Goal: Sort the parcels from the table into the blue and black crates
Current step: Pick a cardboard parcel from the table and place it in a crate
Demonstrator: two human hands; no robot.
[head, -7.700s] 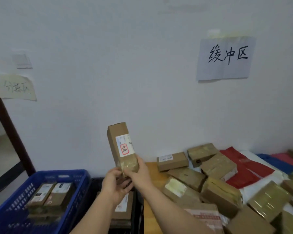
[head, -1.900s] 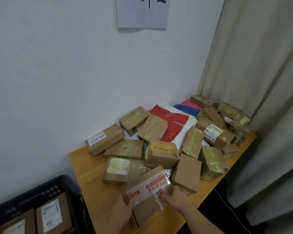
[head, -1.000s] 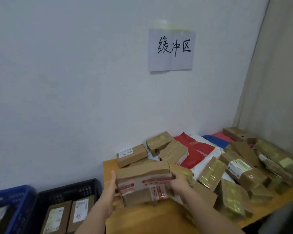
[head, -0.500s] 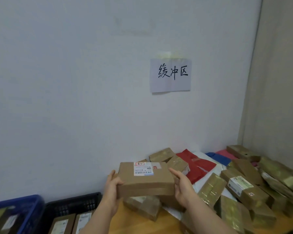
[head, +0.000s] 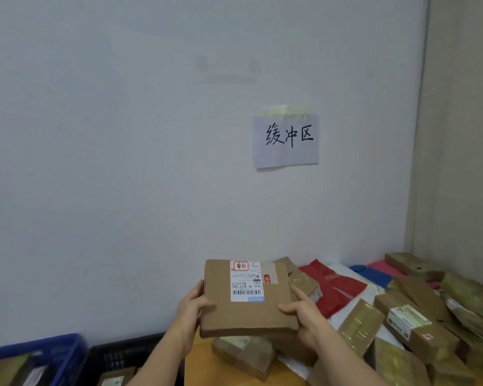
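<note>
Head view: a flat cardboard parcel (head: pixel 248 299) is held up in the air above the near left corner of the table (head: pixel 201 369), its white shipping label (head: pixel 246 281) facing the camera with a red-framed mark at the label's top. The left hand (head: pixel 191 313) takes the parcel's edge at 9 o'clock, thumb lying on the top face and fingers curled under, so that grip is closed on the box. The right hand (head: pixel 301 313) does the same at 3 o'clock, thumb on the top face near the lower corner, its grip also closed on the box.

At 4 o'clock from the parcel the table carries a heap of taped brown boxes (head: pixel 418 327), with a red mailer bag (head: pixel 332 288) at 2 o'clock and blue and pink bags beyond it near the curtain.

At 7 o'clock the black crate (head: pixel 123 355) stands beside the table with labelled boxes inside; the blue crate (head: pixel 67 349) is just left of it at 8 o'clock, also holding boxes.

On the wall at 12 o'clock hangs a paper sign (head: pixel 285 141) with handwritten characters.
</note>
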